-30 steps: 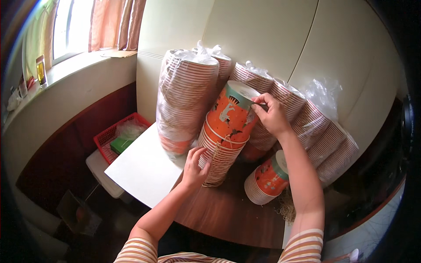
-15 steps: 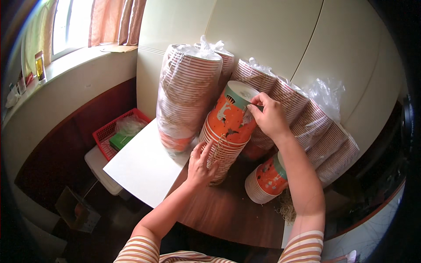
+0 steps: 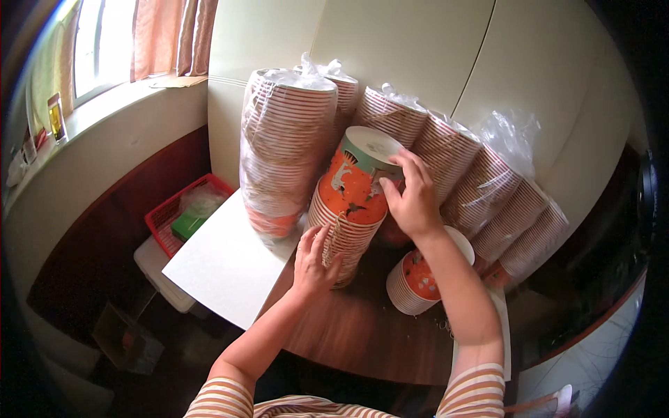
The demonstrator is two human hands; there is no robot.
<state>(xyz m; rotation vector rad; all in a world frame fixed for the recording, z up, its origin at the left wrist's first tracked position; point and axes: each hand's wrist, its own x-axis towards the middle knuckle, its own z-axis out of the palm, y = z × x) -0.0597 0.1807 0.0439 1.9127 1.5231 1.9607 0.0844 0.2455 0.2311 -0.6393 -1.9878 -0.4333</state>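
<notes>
On the brown, wood-grained table (image 3: 362,348) stands an upside-down stack of orange paper buckets (image 3: 359,197), with ribbed, pale rims. The left hand (image 3: 313,265), its fingers spread, touches these rims beside rough twine (image 3: 339,244); the right hand (image 3: 414,202), thumb and fingers apart, touches the top bucket.

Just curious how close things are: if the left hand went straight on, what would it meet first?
Likely the stack of orange cups; the left hand may be touching it; depth is unclear.
</notes>
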